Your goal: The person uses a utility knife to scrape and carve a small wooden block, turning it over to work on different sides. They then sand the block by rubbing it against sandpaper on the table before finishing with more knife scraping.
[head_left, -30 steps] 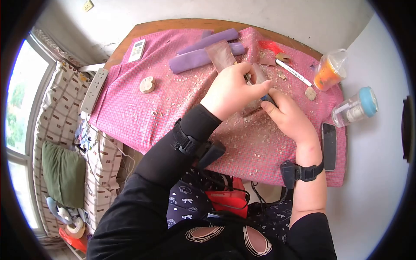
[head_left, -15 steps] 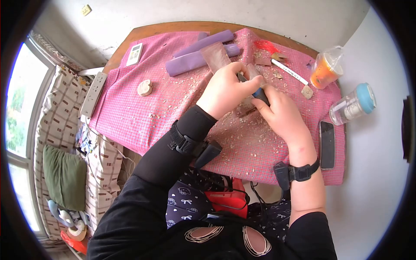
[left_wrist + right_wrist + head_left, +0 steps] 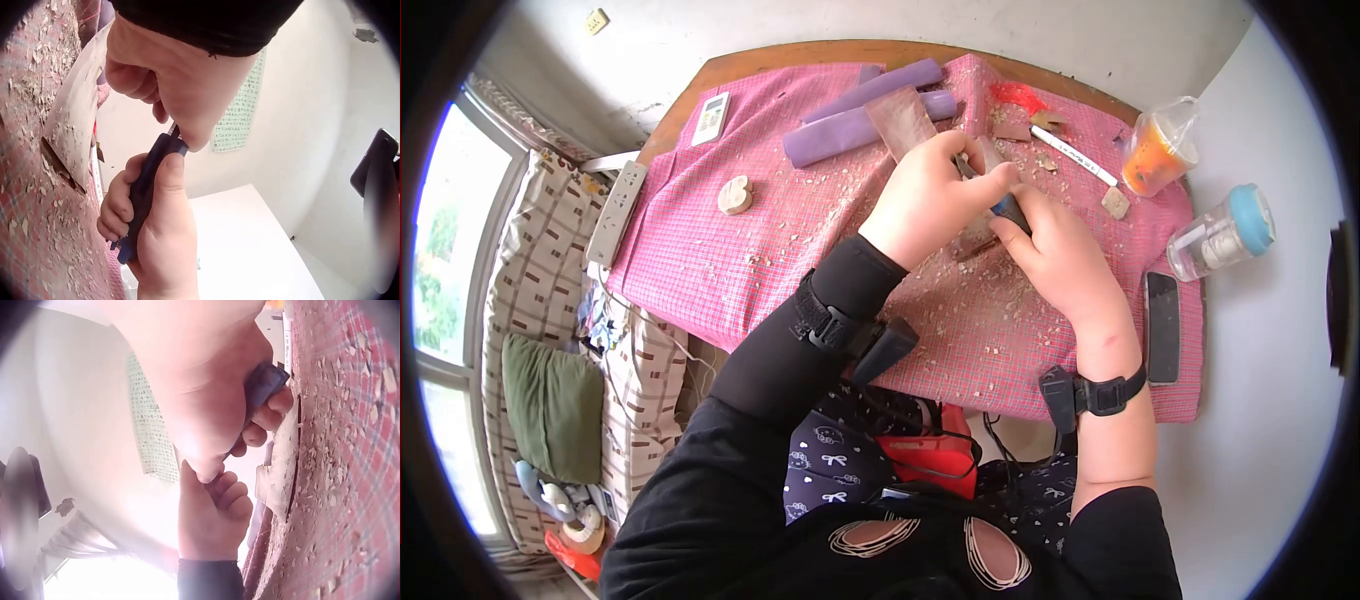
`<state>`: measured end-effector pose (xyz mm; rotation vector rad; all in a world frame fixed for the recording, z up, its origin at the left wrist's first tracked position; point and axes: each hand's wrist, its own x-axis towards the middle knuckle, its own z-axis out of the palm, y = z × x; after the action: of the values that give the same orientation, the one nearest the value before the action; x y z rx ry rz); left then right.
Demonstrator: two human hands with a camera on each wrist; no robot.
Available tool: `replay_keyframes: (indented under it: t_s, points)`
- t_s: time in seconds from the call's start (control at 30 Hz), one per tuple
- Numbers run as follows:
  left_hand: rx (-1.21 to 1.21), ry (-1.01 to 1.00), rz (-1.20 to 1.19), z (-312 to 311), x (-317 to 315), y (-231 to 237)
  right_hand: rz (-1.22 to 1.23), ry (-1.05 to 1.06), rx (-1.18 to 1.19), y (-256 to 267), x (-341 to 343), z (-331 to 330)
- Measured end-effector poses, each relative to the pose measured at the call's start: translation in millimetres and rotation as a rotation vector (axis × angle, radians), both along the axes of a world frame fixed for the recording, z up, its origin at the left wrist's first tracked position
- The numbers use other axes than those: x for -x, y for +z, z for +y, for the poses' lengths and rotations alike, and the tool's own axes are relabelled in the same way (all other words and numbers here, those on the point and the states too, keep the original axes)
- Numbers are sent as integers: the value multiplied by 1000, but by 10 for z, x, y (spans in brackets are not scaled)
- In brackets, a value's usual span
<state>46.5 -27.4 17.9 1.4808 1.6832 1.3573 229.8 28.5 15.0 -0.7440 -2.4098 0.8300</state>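
Observation:
The right hand (image 3: 1060, 250) grips the dark blue handle of a tool (image 3: 1011, 211); in the left wrist view its thumb lies along that handle (image 3: 147, 181). Against the tool's metal end, the left hand (image 3: 925, 205), in a black sleeve, has its fingers curled and its thumb pressed. Fingers hide most of that end, and whether a small piece is also held there cannot be told. In the right wrist view the two hands meet at the thumbs, the left hand (image 3: 212, 519) below the right hand (image 3: 200, 387). Clear plastic (image 3: 900, 120) lies beyond them.
Wood shavings cover the pink checked cloth (image 3: 800, 240). Around lie a pale carved piece (image 3: 735, 195), purple rolls (image 3: 840, 140), a white marker (image 3: 1075, 157), a small wood block (image 3: 1115, 203), a phone (image 3: 1162, 328), an orange cup (image 3: 1157, 160), a jar (image 3: 1220, 235) and a power strip (image 3: 615, 215).
Both hands have stayed together with small shifts. The blue handle, partly covered a second ago, shows more between them. The whole head view has shifted slightly.

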Motion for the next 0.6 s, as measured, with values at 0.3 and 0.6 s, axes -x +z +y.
replay_keyframes:
  t_s: [0.3,0.6]
  points:
    - [-111,77,90,12,25,-76,-44,-94,-248,-28,10,-1]
    - [-149,44,171,7,19,-72,76,110,168,-11,-55,71]
